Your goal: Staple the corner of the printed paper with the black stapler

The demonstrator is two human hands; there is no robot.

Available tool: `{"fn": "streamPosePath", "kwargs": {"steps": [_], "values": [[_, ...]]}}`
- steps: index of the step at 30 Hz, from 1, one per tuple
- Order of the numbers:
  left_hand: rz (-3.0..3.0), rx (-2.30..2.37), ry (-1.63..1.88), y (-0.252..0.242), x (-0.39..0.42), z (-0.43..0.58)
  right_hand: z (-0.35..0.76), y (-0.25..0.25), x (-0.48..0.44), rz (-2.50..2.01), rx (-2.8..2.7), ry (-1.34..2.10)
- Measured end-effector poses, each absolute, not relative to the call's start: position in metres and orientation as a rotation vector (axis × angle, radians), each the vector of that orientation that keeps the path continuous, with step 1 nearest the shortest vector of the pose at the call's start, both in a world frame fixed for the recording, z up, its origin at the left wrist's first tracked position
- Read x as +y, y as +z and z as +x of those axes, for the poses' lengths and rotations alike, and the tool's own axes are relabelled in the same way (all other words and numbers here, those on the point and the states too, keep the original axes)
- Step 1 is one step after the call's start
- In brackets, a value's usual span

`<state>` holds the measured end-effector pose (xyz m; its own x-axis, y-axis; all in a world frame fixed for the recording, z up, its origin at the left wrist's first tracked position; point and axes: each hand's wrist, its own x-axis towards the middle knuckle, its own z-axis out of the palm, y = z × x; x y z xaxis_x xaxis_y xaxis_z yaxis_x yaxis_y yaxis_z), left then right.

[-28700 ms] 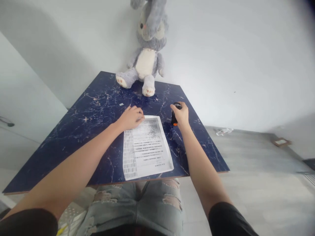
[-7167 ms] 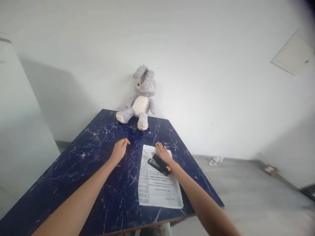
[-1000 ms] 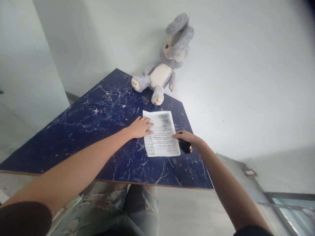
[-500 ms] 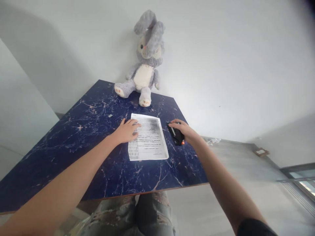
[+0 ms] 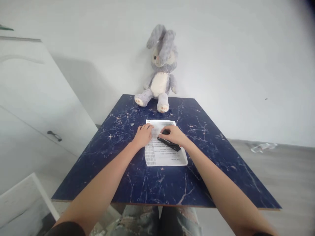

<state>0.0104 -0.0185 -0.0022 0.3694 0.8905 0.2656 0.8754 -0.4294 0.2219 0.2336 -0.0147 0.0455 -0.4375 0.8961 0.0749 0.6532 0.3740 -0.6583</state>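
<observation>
Left hand [image 5: 144, 134] lies flat, fingers together, pinning the printed sheet [image 5: 164, 156] to the table [image 5: 197, 170]; right hand [image 5: 173, 134] grips the stapler [image 5: 169, 143] lying mid-sheet, stapling judged not yet done.

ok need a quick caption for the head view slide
At a blue table, left hand pins a sheet while right hand holds a stapler on it.

table [image 5: 137, 183]: glossy blue marble-look, smooth | paper [image 5: 164, 155]: matt white, printed | stapler [image 5: 169, 144]: black plastic, slight sheen | bunny [image 5: 161, 70]: grey plush cloth
</observation>
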Motion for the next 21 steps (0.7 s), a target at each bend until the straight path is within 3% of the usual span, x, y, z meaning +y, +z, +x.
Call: {"fn": "streamPosePath", "kwargs": {"steps": [3, 9, 17, 21], "values": [[2.551, 1.653, 0.557, -0.005, -0.016, 0.01, 0.239, 0.049, -0.019, -1.277, -2.261, 0.689], [2.508, 1.658, 0.619, -0.008, -0.011, 0.009, 0.269, 0.058, -0.01, -1.088, -2.478, 1.04], [2.417, 1.668, 0.754, -0.021, -0.001, 0.005, 0.256, 0.047, -0.008, -1.109, -2.424, 0.747], [2.363, 1.618, 0.84, -0.016, -0.004, 0.006, 0.271, 0.046, -0.004, -1.01, -2.335, 1.164]]}}
